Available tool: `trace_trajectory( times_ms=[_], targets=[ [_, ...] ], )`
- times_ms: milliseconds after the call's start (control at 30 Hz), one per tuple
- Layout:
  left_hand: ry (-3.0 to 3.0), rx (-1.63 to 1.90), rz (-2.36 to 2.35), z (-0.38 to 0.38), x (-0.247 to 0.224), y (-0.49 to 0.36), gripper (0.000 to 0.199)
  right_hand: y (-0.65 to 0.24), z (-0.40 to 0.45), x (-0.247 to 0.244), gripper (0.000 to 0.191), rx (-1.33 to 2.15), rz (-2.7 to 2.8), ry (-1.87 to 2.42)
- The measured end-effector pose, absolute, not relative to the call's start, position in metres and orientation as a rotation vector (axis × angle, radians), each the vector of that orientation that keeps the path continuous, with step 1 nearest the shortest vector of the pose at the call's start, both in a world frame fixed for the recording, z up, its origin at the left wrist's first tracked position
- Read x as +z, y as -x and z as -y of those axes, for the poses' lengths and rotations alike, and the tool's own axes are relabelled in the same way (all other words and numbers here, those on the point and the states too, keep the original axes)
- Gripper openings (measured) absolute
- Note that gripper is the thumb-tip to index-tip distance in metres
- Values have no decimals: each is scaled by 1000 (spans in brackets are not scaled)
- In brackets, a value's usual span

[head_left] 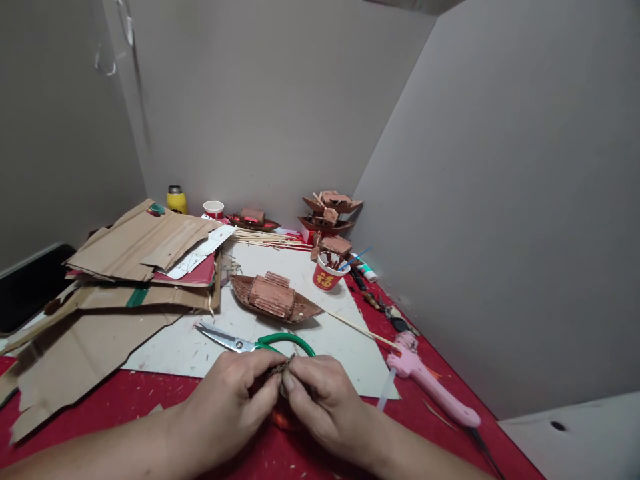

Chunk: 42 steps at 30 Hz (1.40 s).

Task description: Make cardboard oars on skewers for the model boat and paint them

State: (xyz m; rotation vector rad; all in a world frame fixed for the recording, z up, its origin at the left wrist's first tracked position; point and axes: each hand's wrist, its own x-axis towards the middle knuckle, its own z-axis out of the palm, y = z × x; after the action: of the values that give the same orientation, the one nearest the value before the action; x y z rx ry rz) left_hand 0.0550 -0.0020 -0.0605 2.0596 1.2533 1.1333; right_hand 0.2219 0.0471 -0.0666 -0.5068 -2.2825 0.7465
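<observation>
Close to the table's near edge, my left hand point(234, 393) and my right hand point(327, 400) meet, fingertips pinched together. Between them is a small dark brown piece point(283, 367), mostly covered by the fingers; its exact kind cannot be made out. Just beyond the hands lie scissors point(239, 345) with green handles, their blades pointing left. Behind these rests a brown model boat point(273, 298) with a ribbed, slatted cabin roof. Something with an orange-red sheen point(285, 420) shows beneath the fingers, too hidden to name.
Cardboard sheets point(135, 247) are piled at left. A pink glue gun point(435, 390) lies at right, near a thin stick point(357, 327). A paper cup point(329, 275) holds brown strips. Further model boats point(333, 213), bamboo sticks point(270, 238) and a yellow bottle point(176, 200) stand or lie behind.
</observation>
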Motion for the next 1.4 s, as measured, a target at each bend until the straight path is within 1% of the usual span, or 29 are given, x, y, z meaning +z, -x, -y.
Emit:
trace_trajectory(
  times_ms=[167,267,467,700,867,1033,1133,1267,1333,1400],
  targets=[
    [-1966,1200,-1306,6,-61,-58,20,-225,-48,-67,26,628,2299,327],
    [-1924,1209,-1308,7,-57,-57,19,-225,-47,-66,25,620,2296,272],
    [-1914,1084,-1195,3,-48,-51,18,-222,-44,-63,24,797,2222,366],
    [-2097,1101,-1252,-2,-57,-47,15,-223,-44,-65,22,800,2215,583],
    [-2225,1049,-1253,-1,-61,-47,14,-221,-44,-66,24,740,2283,526],
    [-2192,1079,-1193,4,-65,-51,12,-223,-46,-64,26,689,2303,375],
    [-2034,1153,-1223,-2,-62,-48,14,-223,-42,-68,24,717,2307,235],
    [-1527,1243,-1322,-16,-48,-38,16,-220,-32,-69,24,823,2268,-101],
    [-1399,1244,-1268,-19,-40,-36,18,-222,-31,-64,20,944,2200,-20],
    [-1320,1214,-1193,-20,-35,-35,20,-228,-33,-58,20,991,2080,133]
  ],
)
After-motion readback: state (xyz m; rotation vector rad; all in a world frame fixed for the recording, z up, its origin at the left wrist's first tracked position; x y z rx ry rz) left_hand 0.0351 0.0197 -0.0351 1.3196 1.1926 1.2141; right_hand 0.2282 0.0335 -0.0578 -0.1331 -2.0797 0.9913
